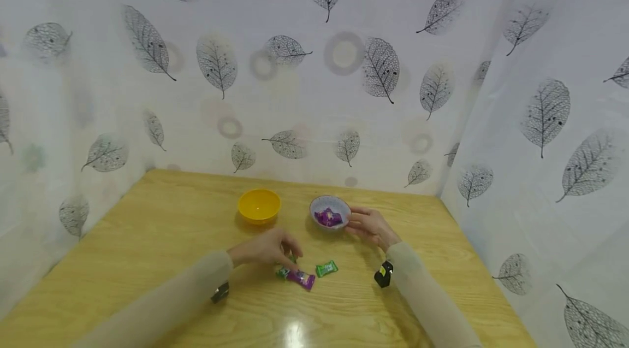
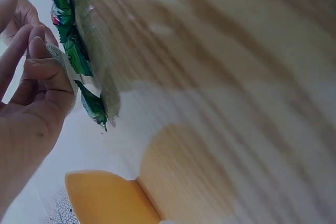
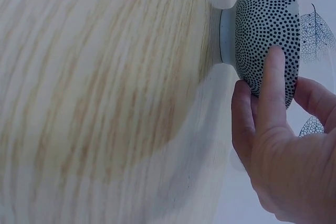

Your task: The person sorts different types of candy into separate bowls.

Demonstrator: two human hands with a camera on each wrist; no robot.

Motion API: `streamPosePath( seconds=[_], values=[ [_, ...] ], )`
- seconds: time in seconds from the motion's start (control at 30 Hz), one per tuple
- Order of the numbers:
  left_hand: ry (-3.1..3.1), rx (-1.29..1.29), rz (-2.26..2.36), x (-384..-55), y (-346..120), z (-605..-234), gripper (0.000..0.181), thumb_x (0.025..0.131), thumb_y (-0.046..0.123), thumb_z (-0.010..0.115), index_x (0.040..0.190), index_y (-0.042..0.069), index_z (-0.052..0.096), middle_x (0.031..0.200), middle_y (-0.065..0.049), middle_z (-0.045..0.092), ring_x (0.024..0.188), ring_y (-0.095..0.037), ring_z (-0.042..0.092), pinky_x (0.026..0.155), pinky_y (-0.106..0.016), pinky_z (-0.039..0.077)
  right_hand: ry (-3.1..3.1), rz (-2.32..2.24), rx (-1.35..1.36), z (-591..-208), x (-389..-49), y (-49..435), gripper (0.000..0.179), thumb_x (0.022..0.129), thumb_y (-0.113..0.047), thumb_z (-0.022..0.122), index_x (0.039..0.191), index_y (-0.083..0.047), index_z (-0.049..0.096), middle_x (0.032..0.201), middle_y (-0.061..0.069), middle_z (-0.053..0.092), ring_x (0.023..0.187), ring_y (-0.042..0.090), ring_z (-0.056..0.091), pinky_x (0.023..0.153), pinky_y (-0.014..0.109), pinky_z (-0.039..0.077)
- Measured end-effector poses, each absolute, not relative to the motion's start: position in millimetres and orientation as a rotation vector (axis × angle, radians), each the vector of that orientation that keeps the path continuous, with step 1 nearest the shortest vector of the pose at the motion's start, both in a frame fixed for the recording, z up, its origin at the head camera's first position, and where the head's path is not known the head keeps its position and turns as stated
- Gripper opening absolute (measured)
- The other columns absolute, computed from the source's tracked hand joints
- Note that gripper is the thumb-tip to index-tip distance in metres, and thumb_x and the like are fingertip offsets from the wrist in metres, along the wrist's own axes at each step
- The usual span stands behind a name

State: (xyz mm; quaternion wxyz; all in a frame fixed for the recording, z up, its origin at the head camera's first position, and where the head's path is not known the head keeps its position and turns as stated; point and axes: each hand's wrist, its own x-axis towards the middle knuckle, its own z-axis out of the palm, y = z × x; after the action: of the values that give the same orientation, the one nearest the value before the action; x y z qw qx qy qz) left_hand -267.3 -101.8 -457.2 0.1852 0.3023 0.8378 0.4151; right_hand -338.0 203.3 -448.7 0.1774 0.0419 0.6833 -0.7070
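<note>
My left hand [image 1: 269, 247] hovers over the wrapped candies near the middle of the table, fingers loosely bent. Just under its fingertips lies a purple candy [image 1: 303, 279], with green candy wrapping [image 1: 283, 272] partly hidden beside it. To the right lies another green candy [image 1: 326, 268]. In the left wrist view, green candies [image 2: 93, 106] line up below the bent fingers, which show nothing between them. My right hand [image 1: 372, 226] holds the dotted bowl [image 3: 265, 30] by its right side, thumb at the rim and fingers against the outer wall. Several purple candies [image 1: 328, 217] sit inside that bowl.
A yellow bowl [image 1: 259, 207] stands to the left of the dotted one, toward the back of the wooden table [image 1: 162, 233]. Behind and at both sides hangs a pale curtain [image 1: 304, 91] printed with leaves. Dark wrist devices [image 1: 384, 274] show below the sleeves.
</note>
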Motion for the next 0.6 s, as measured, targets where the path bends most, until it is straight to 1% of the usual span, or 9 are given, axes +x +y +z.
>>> streamPosePath(
  seconds=[0.03,0.07,0.17,0.33,0.47,0.6],
  values=[
    [2.358,0.861,1.153,-267.0,-101.6,-456.9,0.028,0.074,0.022,0.084,0.100,0.014,0.074,0.089,0.005,0.072,0.077,-0.015,0.059,0.068,-0.025,0.050,1.932,-2.000,0.114,-448.3,-337.9,203.5,0.053,0.096,0.000,0.057,0.145,0.005,0.039,0.135,0.033,0.052,0.088,0.019,0.072,0.087,0.031,0.057],
    [2.357,0.864,1.136,-266.6,-101.6,-456.5,0.029,0.074,0.021,0.085,0.100,0.015,0.074,0.090,0.005,0.072,0.077,-0.015,0.059,0.068,-0.025,0.050,1.943,-1.996,0.110,-447.2,-337.0,202.7,0.051,0.097,0.000,0.055,0.145,0.006,0.039,0.140,0.033,0.047,0.088,0.019,0.071,0.087,0.031,0.057],
    [2.352,0.855,1.096,-266.2,-101.7,-455.8,0.031,0.072,0.021,0.086,0.101,0.018,0.074,0.093,0.006,0.071,0.079,-0.014,0.058,0.070,-0.025,0.049,1.944,-2.000,0.126,-447.0,-337.8,202.0,0.050,0.097,0.001,0.055,0.145,0.005,0.040,0.139,0.033,0.048,0.088,0.019,0.072,0.085,0.030,0.058],
    [2.355,0.849,1.027,-266.5,-99.6,-455.7,0.035,0.070,0.026,0.087,0.103,0.023,0.074,0.098,0.012,0.069,0.087,-0.014,0.057,0.077,-0.027,0.047,1.945,-2.003,0.129,-447.6,-338.5,201.8,0.050,0.097,0.001,0.055,0.144,0.004,0.042,0.139,0.032,0.048,0.091,0.021,0.071,0.086,0.031,0.058],
    [2.339,0.878,1.006,-266.1,-96.4,-454.8,0.036,0.070,0.024,0.087,0.104,0.023,0.074,0.102,0.015,0.068,0.092,-0.016,0.057,0.081,-0.027,0.046,1.951,-1.995,0.131,-447.8,-338.1,202.5,0.050,0.097,0.001,0.054,0.145,0.004,0.041,0.140,0.032,0.047,0.092,0.020,0.071,0.088,0.032,0.057],
    [2.334,0.910,0.985,-265.1,-93.0,-453.5,0.036,0.069,0.022,0.087,0.102,0.022,0.074,0.100,0.013,0.066,0.093,-0.016,0.058,0.082,-0.026,0.046,1.955,-1.989,0.136,-447.9,-337.9,203.0,0.050,0.097,0.001,0.054,0.145,0.003,0.041,0.140,0.032,0.048,0.092,0.019,0.070,0.088,0.032,0.057]
  ],
)
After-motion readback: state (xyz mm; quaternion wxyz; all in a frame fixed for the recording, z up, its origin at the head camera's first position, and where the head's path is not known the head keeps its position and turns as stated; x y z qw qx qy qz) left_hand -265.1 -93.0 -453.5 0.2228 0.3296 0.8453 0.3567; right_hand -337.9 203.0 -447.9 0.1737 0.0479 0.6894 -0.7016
